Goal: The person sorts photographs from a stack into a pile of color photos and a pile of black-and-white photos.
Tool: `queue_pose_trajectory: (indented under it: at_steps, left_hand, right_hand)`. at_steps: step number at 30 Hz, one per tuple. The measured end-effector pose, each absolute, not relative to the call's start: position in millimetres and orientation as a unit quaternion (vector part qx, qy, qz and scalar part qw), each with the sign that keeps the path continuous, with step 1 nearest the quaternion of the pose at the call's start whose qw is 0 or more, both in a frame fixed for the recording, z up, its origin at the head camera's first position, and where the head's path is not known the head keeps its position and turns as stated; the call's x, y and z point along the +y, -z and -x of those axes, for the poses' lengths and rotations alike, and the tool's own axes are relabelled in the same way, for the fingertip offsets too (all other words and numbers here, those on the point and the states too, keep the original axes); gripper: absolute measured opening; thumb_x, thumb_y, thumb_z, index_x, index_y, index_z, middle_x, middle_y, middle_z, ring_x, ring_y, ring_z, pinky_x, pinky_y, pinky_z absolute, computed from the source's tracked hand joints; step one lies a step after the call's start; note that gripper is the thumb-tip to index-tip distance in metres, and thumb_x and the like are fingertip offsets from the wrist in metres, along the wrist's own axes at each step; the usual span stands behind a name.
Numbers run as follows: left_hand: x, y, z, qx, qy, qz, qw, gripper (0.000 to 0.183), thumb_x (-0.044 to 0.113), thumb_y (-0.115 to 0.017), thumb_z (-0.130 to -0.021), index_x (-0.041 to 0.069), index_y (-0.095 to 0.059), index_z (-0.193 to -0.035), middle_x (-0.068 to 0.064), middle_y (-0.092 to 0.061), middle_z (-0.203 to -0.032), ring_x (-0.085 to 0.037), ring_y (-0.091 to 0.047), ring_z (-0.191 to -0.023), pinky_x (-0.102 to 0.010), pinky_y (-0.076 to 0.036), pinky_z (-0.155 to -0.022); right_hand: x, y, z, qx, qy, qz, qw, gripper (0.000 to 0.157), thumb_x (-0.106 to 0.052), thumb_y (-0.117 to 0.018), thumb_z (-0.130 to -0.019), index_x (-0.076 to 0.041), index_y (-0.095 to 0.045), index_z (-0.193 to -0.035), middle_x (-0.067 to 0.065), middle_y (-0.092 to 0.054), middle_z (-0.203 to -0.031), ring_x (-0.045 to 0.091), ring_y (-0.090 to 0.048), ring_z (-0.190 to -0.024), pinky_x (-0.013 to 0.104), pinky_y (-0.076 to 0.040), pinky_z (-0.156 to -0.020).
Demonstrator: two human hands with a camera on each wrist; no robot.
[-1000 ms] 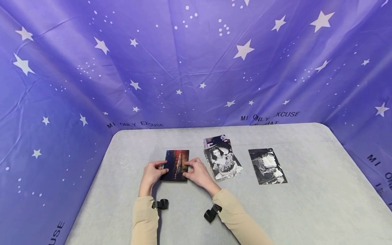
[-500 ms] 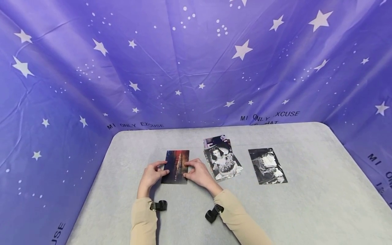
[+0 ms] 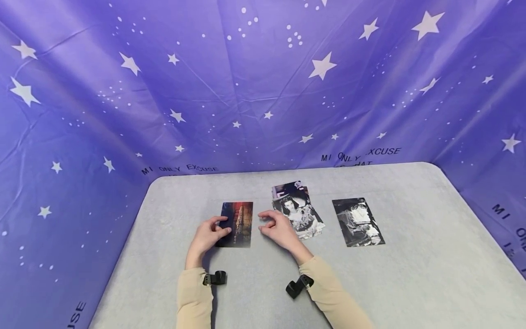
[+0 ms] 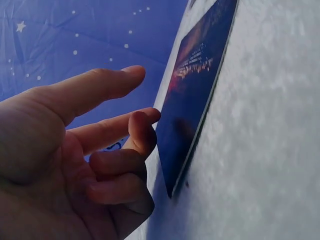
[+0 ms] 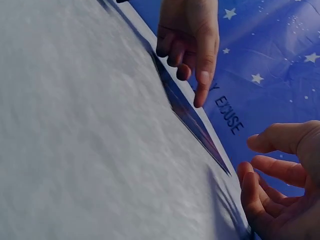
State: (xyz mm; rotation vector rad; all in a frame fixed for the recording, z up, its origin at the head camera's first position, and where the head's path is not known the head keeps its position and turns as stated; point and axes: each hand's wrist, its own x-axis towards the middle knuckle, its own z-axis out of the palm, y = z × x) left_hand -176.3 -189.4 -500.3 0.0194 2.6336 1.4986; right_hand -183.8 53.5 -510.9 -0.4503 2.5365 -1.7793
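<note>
A dark postcard [image 3: 243,225] with a red top and a lit building lies flat on the table, left of centre. My left hand [image 3: 206,235] is over its left edge, thumb and forefinger apart; in the left wrist view the thumb stands clear of the postcard [image 4: 186,107], and whether the fingertips touch it I cannot tell. My right hand [image 3: 281,232] hovers off the postcard's right side with loosely bent fingers, holding nothing. It partly covers a loose pile of postcards [image 3: 297,210], topped by a black-and-white picture of a woman in a ruffled dress.
A single black-and-white postcard [image 3: 358,223] lies farther right. The grey table [image 3: 427,274] has rounded back corners. A purple cloth [image 3: 263,82] with white stars hangs behind it and at both sides. Black wrist straps [image 3: 215,278] are on both sleeves.
My right hand has let go of the postcard's right edge and moved right, towards the pile. The left thumb and forefinger lie slightly farther over the card. The postcards on the right lie as before.
</note>
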Motion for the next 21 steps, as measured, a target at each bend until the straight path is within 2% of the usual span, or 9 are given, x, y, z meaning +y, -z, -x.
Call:
queue_pose_trajectory:
  at_steps: [5,11,21]
  left_hand:
    - [-182,498,177,0.866,-0.497,-0.021,0.049,0.040,0.004,-0.073,-0.082,-0.008,-0.062,-0.118,0.002,-0.051,-0.064,-0.008,-0.045,-0.056,-0.023,-0.038,-0.056]
    - [-172,497,179,0.857,-0.511,-0.032,0.055,0.041,0.004,-0.073,-0.082,-0.007,-0.062,-0.119,0.002,-0.053,-0.066,-0.009,-0.046,-0.057,-0.023,-0.038,-0.058]
    - [-157,502,182,0.848,-0.525,-0.051,0.053,0.039,0.006,-0.074,-0.081,-0.003,-0.064,-0.118,0.001,-0.055,-0.067,-0.009,-0.047,-0.057,-0.023,-0.039,-0.057]
  right_hand:
    - [65,509,188,0.811,0.571,0.124,-0.001,0.033,0.003,-0.073,-0.075,0.002,-0.068,-0.108,0.016,-0.064,-0.097,0.011,-0.062,-0.068,0.024,-0.050,-0.066]
    - [79,507,193,0.801,0.591,0.093,0.001,0.033,0.005,-0.072,-0.076,0.002,-0.067,-0.109,0.016,-0.066,-0.096,0.013,-0.063,-0.070,0.021,-0.049,-0.062]
    - [104,497,195,0.808,0.587,0.051,0.009,0.035,0.000,-0.072,-0.079,0.000,-0.066,-0.114,0.007,-0.069,-0.075,0.008,-0.061,-0.065,0.021,-0.043,-0.059]
